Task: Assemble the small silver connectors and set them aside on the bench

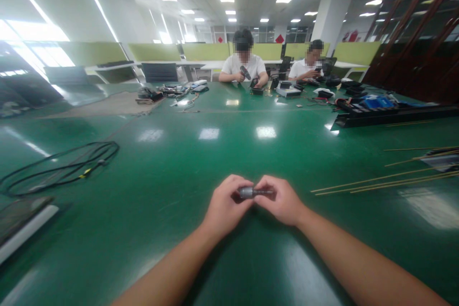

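A small grey metal cylinder with a thin dark shaft (246, 192), resembling a drill chuck, lies level between my hands, low over the green table. My left hand (226, 203) is closed around the thick end, thumb and fingers on either side. On the right, the thin shaft runs into the grip of my right hand (281, 200), between thumb and fingers. Both hands nearly meet at the middle of the piece. My fingers partly cover its two ends, so its exact kind is not certain.
A coiled black cable (68, 167) lies at left, near a flat dark item with a white edge (30, 232). Thin yellowish rods (358, 184) lie at right. Across the green table (172, 153) sit two people; one holds a power drill (245, 72). Tools and parts clutter the far side.
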Tool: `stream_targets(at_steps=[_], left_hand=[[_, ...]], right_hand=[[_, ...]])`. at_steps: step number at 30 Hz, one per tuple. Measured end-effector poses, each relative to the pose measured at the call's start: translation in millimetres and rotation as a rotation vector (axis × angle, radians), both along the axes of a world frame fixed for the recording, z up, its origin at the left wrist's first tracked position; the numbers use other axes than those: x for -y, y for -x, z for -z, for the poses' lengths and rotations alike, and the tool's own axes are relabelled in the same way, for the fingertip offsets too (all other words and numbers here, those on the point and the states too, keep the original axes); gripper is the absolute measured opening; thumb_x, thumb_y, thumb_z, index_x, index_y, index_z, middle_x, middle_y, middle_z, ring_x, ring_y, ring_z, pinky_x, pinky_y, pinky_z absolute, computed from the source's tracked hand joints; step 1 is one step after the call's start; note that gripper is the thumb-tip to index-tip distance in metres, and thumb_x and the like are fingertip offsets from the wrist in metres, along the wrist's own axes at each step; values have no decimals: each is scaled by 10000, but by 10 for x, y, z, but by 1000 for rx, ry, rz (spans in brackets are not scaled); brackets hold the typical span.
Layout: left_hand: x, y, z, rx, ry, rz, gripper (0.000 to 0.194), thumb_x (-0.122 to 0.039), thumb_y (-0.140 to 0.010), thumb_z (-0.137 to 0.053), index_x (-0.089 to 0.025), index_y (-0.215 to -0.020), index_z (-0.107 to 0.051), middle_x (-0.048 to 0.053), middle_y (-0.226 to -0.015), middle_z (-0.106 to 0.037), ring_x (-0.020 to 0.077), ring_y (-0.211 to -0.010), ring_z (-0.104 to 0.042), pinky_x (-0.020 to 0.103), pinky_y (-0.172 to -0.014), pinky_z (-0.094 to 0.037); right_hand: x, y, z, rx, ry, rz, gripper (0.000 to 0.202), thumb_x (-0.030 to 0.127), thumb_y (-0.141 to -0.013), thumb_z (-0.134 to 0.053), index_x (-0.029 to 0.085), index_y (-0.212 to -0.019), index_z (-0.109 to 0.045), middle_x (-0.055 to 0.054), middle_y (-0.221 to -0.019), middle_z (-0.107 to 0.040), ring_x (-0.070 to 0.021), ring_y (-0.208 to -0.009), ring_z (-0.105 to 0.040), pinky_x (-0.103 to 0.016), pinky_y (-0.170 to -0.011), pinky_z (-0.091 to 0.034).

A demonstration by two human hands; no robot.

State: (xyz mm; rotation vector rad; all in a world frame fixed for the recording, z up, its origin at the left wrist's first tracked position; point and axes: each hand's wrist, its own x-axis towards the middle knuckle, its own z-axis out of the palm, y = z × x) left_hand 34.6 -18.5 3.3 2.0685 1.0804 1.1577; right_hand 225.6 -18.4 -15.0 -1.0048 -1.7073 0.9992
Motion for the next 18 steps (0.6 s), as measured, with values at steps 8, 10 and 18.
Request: stream_targets(at_steps=[8,10,18], left_hand=[[8,-2,4,6,3,-9,189,-149,-778,-756,-214,-949,-710,31,-934,-663,167,-867,-619,262,-742,-477],[4,-4,2,13,5,-8,193,-143,-775,-757,-213,-948,-709,28,-931,-663,163,-863,-619,259,-741,-477],[-5,-4,15,13,16,-8,184,-151,-776,-745,-210,-948,-713,39,-937,-664,172,-866,-618,272,-745,-481]], right_hand=[[4,-8,-22,11,-20,6,52,156,-766,-649,167,-817,-648,-18,-775,-657,-165,-704,-618,-260,-663,-485],[1,-12,-22,20,-26,5,54,149,-763,-644,168,-813,-648,-14,-769,-653,-163,-705,-614,-256,-662,-481],[-3,-18,-12,35,-27,6,57,150,-759,-653,168,-813,-647,-15,-772,-661,-167,-713,-619,-260,-670,-486]])
